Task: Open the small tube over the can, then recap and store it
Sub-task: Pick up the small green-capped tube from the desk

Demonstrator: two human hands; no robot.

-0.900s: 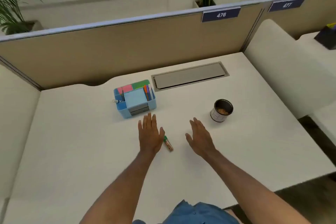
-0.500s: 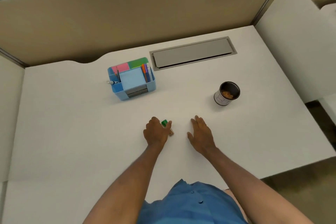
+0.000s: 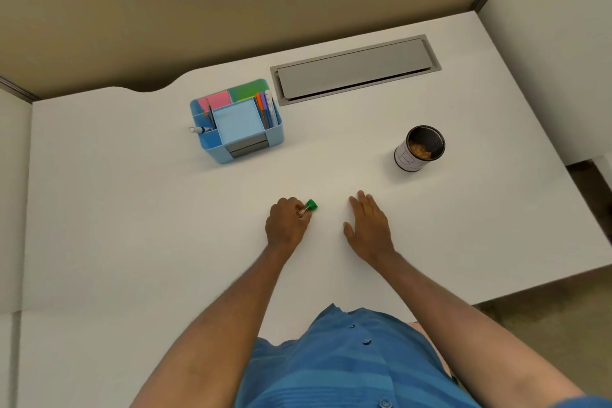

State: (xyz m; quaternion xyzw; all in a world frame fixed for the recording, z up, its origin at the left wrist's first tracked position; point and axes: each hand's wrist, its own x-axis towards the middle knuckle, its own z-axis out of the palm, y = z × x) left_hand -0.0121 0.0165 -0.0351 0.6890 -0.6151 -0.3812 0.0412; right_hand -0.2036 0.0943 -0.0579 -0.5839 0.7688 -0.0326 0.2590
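the left hand (image 3: 287, 225) is curled around the small tube (image 3: 306, 208), its green cap (image 3: 311, 205) poking out past the fingers, while the right hand (image 3: 368, 227) lies spread flat on the desk (image 3: 132, 225) just beside it. the can (image 3: 419, 148) stands well beyond the right hand, the blue organizer (image 3: 236, 119) beyond the left, so it looks like only the pickup is done: opening, recapping and storing remain.

- The white tabletop (image 3: 132, 242) stood against a tan partition and had a curved notch in its far edge.
- A grey hatch (image 3: 354, 69) was set flush into the tabletop near its far edge.
- A blue organiser (image 3: 236, 121) with notes and pens stood just left of the hatch.
- An open can (image 3: 419, 148) stood to the right, well apart from the organiser.
- The right hand (image 3: 367, 225) lay flat, palm down, on the tabletop.
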